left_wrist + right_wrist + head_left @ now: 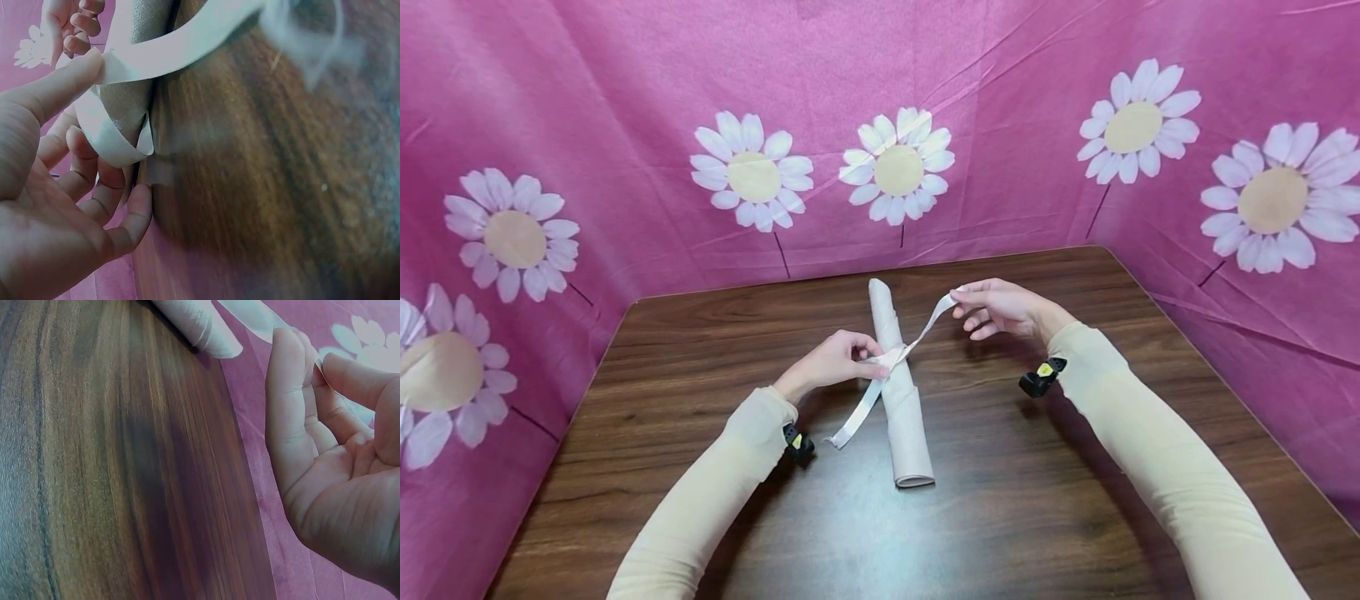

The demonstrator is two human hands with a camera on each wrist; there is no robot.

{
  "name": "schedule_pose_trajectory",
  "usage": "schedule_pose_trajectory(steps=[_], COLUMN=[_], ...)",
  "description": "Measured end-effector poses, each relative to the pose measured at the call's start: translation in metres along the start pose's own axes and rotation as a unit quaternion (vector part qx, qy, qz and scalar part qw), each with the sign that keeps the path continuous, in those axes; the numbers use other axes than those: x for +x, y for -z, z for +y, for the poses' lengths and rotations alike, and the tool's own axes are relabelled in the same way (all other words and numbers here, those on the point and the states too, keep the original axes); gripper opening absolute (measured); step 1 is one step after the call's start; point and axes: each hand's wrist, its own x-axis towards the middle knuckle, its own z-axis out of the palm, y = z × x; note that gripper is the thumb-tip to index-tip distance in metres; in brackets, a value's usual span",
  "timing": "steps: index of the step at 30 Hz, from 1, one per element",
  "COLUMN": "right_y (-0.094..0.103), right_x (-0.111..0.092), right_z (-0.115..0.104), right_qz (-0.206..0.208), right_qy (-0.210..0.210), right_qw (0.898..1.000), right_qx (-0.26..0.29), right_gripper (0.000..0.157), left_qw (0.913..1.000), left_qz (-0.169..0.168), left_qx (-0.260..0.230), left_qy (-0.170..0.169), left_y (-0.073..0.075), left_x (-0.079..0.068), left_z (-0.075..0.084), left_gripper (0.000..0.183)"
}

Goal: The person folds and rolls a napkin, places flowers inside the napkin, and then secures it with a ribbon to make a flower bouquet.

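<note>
A rolled cloth [906, 425], pale beige, lies lengthwise on the wooden table. Around its middle passes a white ribbon [859, 412], crossed over itself on top, with one frayed tail hanging toward the lower left. My left hand [838, 360] pinches the ribbon at the crossing, thumb on top, as the left wrist view shows with the ribbon loop [112, 140] beside the fingers. Up and to the right of the roll, my right hand [1003, 310] pinches the other end of the ribbon between thumb and fingers. That length slants upward from the roll.
The dark brown wooden table [1022, 483] spreads out around the roll. A pink curtain [1000, 192] printed with large white daisies stands behind the table and along both sides. Each wrist carries a small black camera strap [1041, 379].
</note>
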Motion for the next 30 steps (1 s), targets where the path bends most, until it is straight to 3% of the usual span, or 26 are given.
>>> schedule_pose_trajectory(steps=[9,14,21,30], right_y=[-0.0011,-0.0015,-0.0019,-0.0013], right_x=[0.0026,0.002,0.0014,0.0039], right_z=[0.0016,0.0017,0.0035,0.0063], right_qz=[-0.001,-0.003,-0.007,-0.007], right_qy=[0.002,0.004,0.004,0.001], right_qw=[1.0,1.0,1.0,1.0], right_qx=[0.006,0.002,-0.008,-0.012], right_gripper=[0.014,0.014,0.015,0.014], left_qw=[0.9991,0.998,0.9981,0.9976], left_qz=[-0.012,-0.003,0.013,0.029], left_qx=[-0.031,-0.06,-0.054,-0.062], left_qy=[-0.027,-0.02,-0.027,-0.009], left_y=[-0.0013,-0.0007,0.0,0.0013], left_x=[-0.0009,-0.0004,0.0011,0.0038], left_z=[-0.0011,-0.001,-0.001,-0.0029], left_gripper=[0.012,0.012,0.011,0.013])
